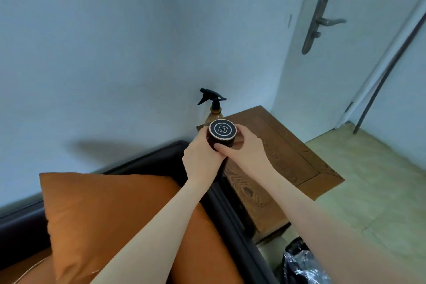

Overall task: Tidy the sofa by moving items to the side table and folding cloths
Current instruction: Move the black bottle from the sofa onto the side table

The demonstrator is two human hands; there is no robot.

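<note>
- Your left hand (201, 157) and right hand (242, 147) both wrap around a dark round jar (221, 134), gripping it from either side, its black lid facing up.
- You hold the jar over the near-left edge of the wooden side table (288, 159), beside the dark sofa arm (230, 210).
- Just beyond it, a brown spray bottle (213, 106) stands at the table's far corner against the wall.
- Left of your arms, an orange cushion (103, 214) leans on the sofa.

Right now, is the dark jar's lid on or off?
On. The jar, held in both the left hand and right hand, shows its black lid seated flat on top. Tightness cannot be told.
</note>
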